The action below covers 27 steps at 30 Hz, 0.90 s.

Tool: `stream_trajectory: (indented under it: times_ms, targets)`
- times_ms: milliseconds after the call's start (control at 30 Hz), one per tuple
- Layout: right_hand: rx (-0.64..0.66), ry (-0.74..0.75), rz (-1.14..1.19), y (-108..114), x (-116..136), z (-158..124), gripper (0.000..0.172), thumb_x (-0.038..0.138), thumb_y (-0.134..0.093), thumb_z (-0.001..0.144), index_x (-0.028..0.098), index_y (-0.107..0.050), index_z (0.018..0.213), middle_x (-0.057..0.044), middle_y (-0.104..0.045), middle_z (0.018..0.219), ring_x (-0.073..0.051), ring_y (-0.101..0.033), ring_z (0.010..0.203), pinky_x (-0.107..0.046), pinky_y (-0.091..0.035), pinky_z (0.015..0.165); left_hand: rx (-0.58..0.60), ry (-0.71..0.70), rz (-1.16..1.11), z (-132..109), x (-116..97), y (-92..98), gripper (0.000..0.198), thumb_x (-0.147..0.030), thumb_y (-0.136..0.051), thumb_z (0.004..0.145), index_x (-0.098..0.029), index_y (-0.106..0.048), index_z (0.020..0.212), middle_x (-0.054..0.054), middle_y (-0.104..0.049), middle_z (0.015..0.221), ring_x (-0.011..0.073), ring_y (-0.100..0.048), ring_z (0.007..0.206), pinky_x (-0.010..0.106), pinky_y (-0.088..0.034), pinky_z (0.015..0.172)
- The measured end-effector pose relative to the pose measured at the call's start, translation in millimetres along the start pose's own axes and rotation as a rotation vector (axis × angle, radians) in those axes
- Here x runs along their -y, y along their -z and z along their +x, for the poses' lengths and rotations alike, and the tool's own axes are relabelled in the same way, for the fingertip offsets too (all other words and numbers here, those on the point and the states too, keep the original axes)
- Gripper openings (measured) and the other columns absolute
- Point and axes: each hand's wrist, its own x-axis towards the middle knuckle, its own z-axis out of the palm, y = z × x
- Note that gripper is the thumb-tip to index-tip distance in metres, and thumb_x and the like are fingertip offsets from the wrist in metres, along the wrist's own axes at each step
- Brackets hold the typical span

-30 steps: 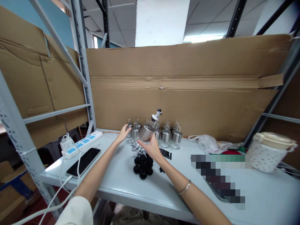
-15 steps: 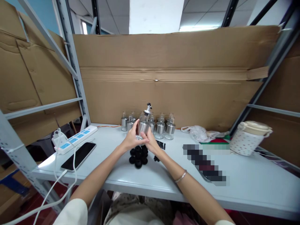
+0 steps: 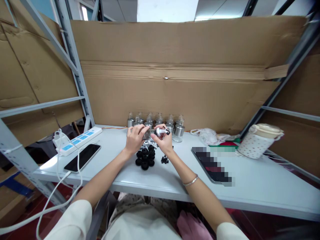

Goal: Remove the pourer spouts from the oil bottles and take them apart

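Between my hands a glass bottle point(image 3: 148, 134) with a silver-and-black pour spout point(image 3: 163, 132) lies tipped over, its spout pointing right. My left hand point(image 3: 135, 138) grips the bottle at its body end, fingers curled over it. My right hand point(image 3: 163, 142) is closed around the spout end, thumb and fingers at the neck; the palm hides part of it. Just below the hands, small silver spout parts point(image 3: 150, 142) lie on the table, partly covered. Nearer to me sits a cluster of black round caps point(image 3: 145, 158), with small black pieces point(image 3: 164, 160) to its right.
Several silver-banded glass bottles point(image 3: 178, 130) stand in rows against the cardboard wall point(image 3: 175, 96). At left are a power strip point(image 3: 80, 141) and a phone point(image 3: 82, 158) with cables. To the right lie a blurred dark device point(image 3: 210, 166), plastic bags point(image 3: 212, 136) and a spotted canister point(image 3: 258, 141).
The bottle has gone from upright to tipped over, its spout swinging right and down. My right hand has shifted from the body to the spout end. The camera view has tilted slightly downward.
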Motion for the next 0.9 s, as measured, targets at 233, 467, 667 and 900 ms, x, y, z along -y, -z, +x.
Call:
stream_trajectory:
  times_ms: [233, 467, 667, 900]
  targets:
    - [-0.096, -0.041, -0.016, 0.2, 4.6, -1.3, 0.027, 0.036, -0.061, 0.074, 0.022, -0.043, 0.059, 0.005, -0.04, 0.055, -0.011, -0.037, 0.054, -0.026, -0.033, 0.055, 0.211, 0.003, -0.045, 4.8, -10.1, 3.4, 0.041, -0.018, -0.058, 0.072, -0.022, -0.056, 0.113, 0.009, -0.06, 0.118, 0.026, -0.056, 0.106, 0.037, -0.039, 0.091]
    - [0.123, 0.063, 0.059, 13.9, 11.0, 2.2, 0.027, 0.037, -0.064, 0.071, 0.021, -0.046, 0.057, 0.004, -0.044, 0.053, -0.011, -0.036, 0.051, -0.026, -0.027, 0.051, 0.523, 0.07, -0.432, 16.9, -20.4, 40.1, 0.055, -0.015, -0.062, 0.056, -0.022, -0.053, 0.11, 0.001, -0.065, 0.097, 0.0189, -0.061, 0.081, 0.027, -0.046, 0.072]
    - [0.307, -0.046, 0.287, 19.1, 17.6, 4.4, 0.031, 0.045, -0.061, 0.068, 0.02, -0.051, 0.054, 0.003, -0.044, 0.049, -0.01, -0.035, 0.048, -0.026, -0.026, 0.048, 0.839, 0.326, -0.968, 18.0, -37.2, 65.7, 0.054, -0.021, -0.072, 0.05, -0.02, -0.051, 0.099, -0.002, -0.06, 0.084, 0.0162, -0.058, 0.071, 0.026, -0.046, 0.064]
    - [0.316, -0.34, 0.516, 13.8, 30.4, -0.1, 0.037, 0.058, -0.055, 0.061, 0.022, -0.05, 0.052, 0.0, -0.047, 0.046, -0.014, -0.044, 0.041, -0.025, -0.033, 0.037, 1.249, 0.704, -1.954, -1.6, -41.6, 46.1, 0.063, -0.028, -0.071, 0.045, -0.02, -0.047, 0.103, 0.002, -0.061, 0.072, 0.0191, -0.062, 0.053, 0.028, -0.045, 0.05]
